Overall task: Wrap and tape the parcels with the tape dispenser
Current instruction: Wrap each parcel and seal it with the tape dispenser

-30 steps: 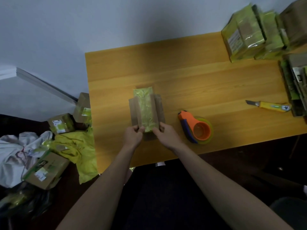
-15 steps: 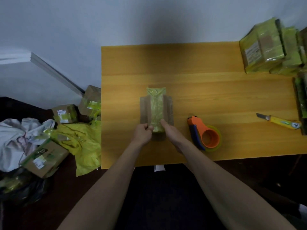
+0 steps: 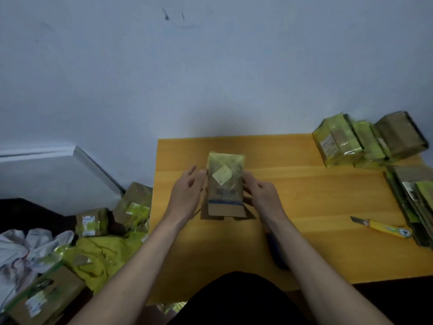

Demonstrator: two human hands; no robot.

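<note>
Overhead, a pale grey-blue wall (image 3: 210, 66) fills the upper half of the view, with a few dark scuff marks near its top. Below it, a yellow wooden desk (image 3: 304, 242) runs from the middle toward the right edge. On the floor to the left lies a heap of finished boxes (image 3: 93, 221) bound in green-yellow tape, mixed with yellow wrapping (image 3: 103, 256) and a crumpled white cloth (image 3: 25, 249).

At the desk's far right corner, a row of wrapped parcels (image 3: 337, 141) stands on edge, leaning against one another. Nearer along the right edge, a stack of flat cardboard pieces (image 3: 412, 191) lies against the border of the view.

Near the desk's middle, toward its far half, a brown parcel (image 3: 225, 184) is tilted up, its lower end on or just above the desk and its loose flaps spread at the bottom. Green-yellow film covers its upper part, a pale square label sits on the front, and a blue band crosses lower down.

The left hand (image 3: 187, 195) is at the parcel's left side, its fingers spread loosely and only lightly touching the edge, if at all. The right hand (image 3: 262, 195) is at the right side, its fingers curled against that edge and steadying the parcel.

A yellow utility knife (image 3: 384, 227) lies flat on the desk toward the right, well apart from the hands. A dark blue shape (image 3: 275, 249) shows beneath the right forearm; whether it is the tape dispenser cannot be told.
</note>
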